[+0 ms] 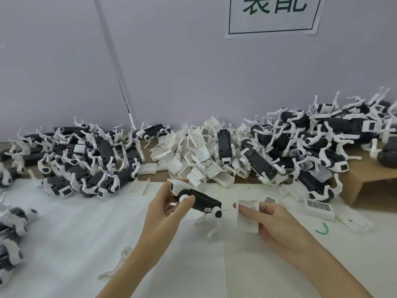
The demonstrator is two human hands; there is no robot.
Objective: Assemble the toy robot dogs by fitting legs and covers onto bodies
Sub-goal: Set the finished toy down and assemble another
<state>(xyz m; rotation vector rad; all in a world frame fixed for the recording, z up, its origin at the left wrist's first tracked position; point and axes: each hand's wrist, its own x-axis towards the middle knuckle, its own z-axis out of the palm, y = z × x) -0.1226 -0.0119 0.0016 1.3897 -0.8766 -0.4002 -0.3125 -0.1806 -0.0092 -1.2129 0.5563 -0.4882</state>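
Note:
My left hand (169, 208) grips a black toy dog body (203, 202) by its white head end, above the white table. White legs (211, 222) hang from the body's rear end. To the right of it, my right hand (270, 220) pinches a white cover (247, 216) between thumb and fingers, a short gap away from the body. A loose white leg (117, 265) lies on the table beside my left forearm.
A heap of white covers (193, 155) sits at the back centre. Piles of dog bodies with legs lie at back left (86, 160) and back right (311, 145). A cardboard box (369, 181) stands right. Loose covers (319, 208) and a green hook (323, 229) lie near my right hand.

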